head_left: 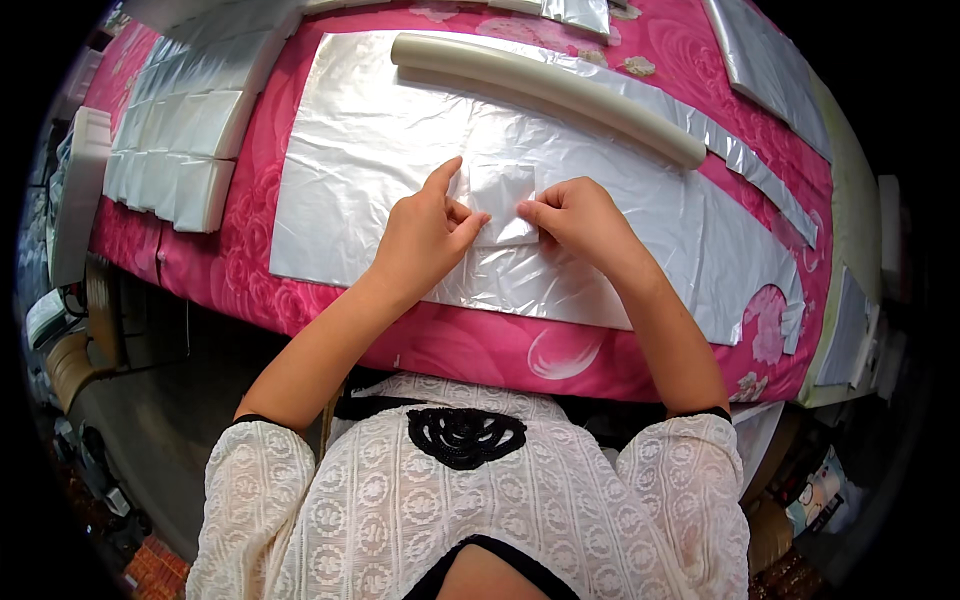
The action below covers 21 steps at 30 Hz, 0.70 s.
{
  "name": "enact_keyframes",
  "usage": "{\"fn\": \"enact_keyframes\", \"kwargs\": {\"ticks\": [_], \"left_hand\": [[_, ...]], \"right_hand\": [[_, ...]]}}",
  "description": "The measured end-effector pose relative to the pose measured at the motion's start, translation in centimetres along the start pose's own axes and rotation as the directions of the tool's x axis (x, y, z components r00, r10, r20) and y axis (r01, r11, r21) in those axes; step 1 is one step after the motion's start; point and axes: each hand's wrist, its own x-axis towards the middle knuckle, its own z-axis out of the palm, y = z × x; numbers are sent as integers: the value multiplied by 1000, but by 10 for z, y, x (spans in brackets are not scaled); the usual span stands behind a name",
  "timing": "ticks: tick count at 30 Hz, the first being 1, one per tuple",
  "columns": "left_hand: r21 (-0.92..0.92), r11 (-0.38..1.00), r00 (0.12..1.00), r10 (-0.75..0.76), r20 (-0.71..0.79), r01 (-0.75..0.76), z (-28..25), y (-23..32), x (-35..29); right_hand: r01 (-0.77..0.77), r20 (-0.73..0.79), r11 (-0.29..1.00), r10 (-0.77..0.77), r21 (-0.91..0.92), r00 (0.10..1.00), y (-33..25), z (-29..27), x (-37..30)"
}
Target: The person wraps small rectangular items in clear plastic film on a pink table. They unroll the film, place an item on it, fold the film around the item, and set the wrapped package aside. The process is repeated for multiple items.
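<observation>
A small folded square of clear plastic film (503,190) lies on a large silvery plastic sheet (345,130) in front of me. At its left side is my left hand (425,225), its index finger stretched out and its thumb touching the square's lower left edge. The other left fingers curl beneath and are partly hidden. My right hand (580,220) pinches the right edge of the square between thumb and bent forefinger. Beyond both hands a long cream-coloured tube (550,90) rests across the sheet.
Stacks of folded plastic packets (195,130) stand at the left on a pink floral tablecloth (260,270). Another folded plastic sheet (765,75) lies at the far right, near a narrow plastic strip (760,170). A chair (85,350) is at the lower left.
</observation>
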Motion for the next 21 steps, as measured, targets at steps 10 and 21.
{"fn": "enact_keyframes", "kwargs": {"ticks": [10, 21], "left_hand": [[544, 627, 798, 584, 147, -558, 18, 1, -4], [532, 715, 888, 411, 204, -453, 43, -13, -3]], "right_hand": [[-59, 53, 998, 59, -2, 997, -2, -3, 9], [78, -102, 968, -104, -237, 989, 4, 9, -8]]}}
